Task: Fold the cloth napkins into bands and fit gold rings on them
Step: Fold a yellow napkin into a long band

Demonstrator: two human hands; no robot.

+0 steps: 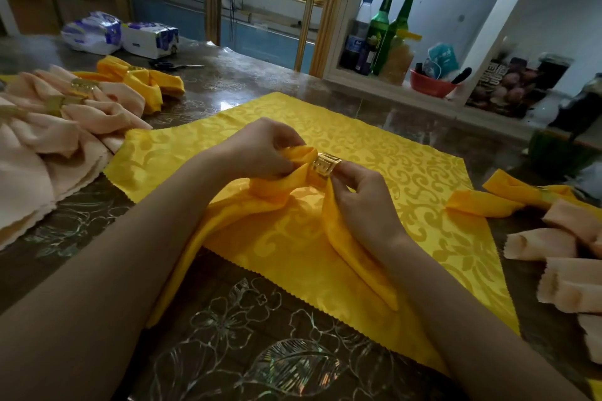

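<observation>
Left hand pinches the bunched tip of the yellow napkin, raised over a flat napkin; right hand (fingers curled) grips the gold ring at that tip. Risk: a slack pinch would let the folds splay and jam the ring

Glossy damask cloth napkin, shiny metal gold ring, glossy embossed table

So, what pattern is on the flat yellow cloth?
The yellow cloth shows swirling scrolls, darker yellow on yellow; head view.
</observation>
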